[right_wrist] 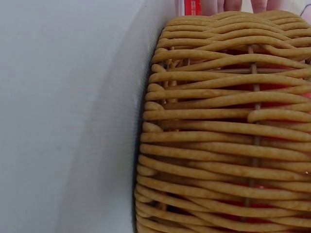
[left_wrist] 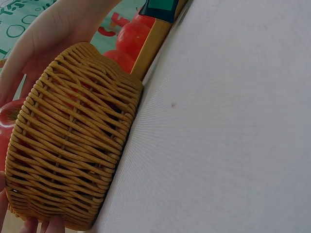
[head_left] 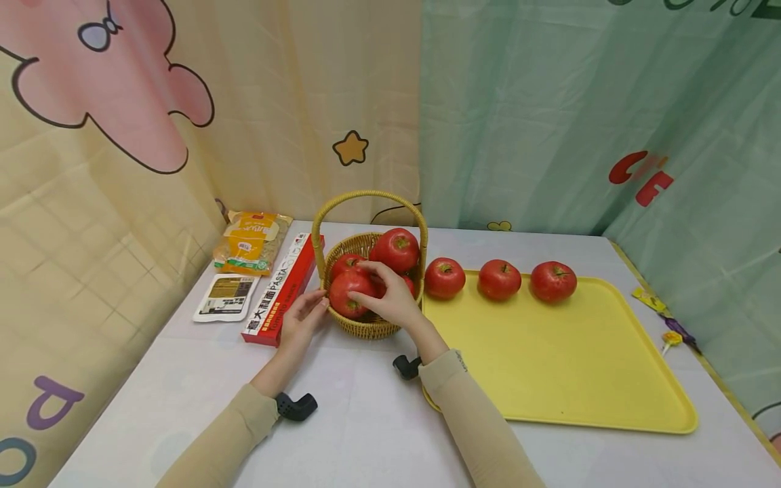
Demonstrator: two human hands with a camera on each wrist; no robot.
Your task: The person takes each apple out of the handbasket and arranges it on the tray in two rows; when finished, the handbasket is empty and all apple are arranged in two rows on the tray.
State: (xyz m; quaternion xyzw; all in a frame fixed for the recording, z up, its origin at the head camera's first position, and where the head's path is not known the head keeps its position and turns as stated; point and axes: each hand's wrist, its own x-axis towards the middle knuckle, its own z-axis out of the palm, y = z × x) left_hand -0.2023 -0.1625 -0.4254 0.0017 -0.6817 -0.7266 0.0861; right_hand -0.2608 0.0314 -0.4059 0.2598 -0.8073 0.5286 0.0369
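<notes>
A wicker basket (head_left: 372, 329) with a hoop handle holds several red apples. My right hand (head_left: 390, 291) reaches into it from the right, its fingers curled over the front apple (head_left: 343, 293). My left hand (head_left: 303, 315) rests against the basket's left wall with relaxed fingers. Three more apples (head_left: 499, 279) stand in a row along the far edge of a yellow tray (head_left: 549, 379). The left wrist view shows the basket wall (left_wrist: 73, 145) close up, with my right hand (left_wrist: 53, 29) above it. The right wrist view is filled by the basket weave (right_wrist: 218, 136).
Left of the basket lie a red pasta box (head_left: 283, 288), a yellow food bag (head_left: 251, 242) and a white packet (head_left: 227, 297). A lollipop (head_left: 671, 339) lies right of the tray. Printed curtains close in the table at the back and both sides.
</notes>
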